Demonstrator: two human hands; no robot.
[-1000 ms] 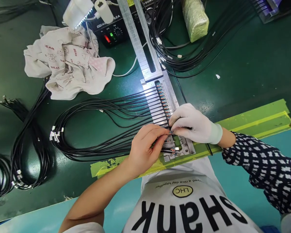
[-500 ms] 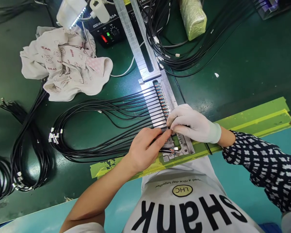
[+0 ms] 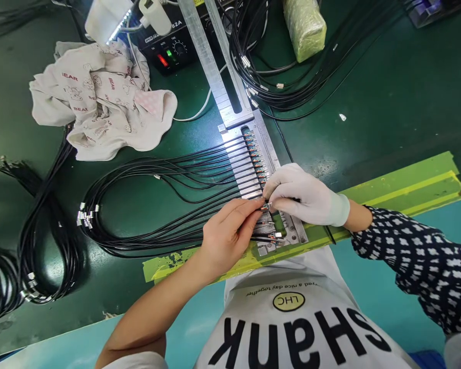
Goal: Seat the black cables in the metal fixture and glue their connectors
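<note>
My bare left hand pinches the end of a black cable close to its tip, over the lower part of a slotted metal fixture. Facing it, my right hand in a white glove has its fingers closed on the small metal connector at that cable's end. Other black cables lie side by side across the fixture, their stripped ends in a row along its slot. Below my left fingers, a few loose cable ends rest near the fixture's lower end.
A black control box and a lamp stand at the back, beside a crumpled printed cloth. Bundled cables lie at left, more cables at upper right near a wrapped block. Green tape lines the table edge.
The left fingertips have drawn back slightly to the left and curled, uncovering the metal connector between the two hands. The right hand stays nearly in place.
</note>
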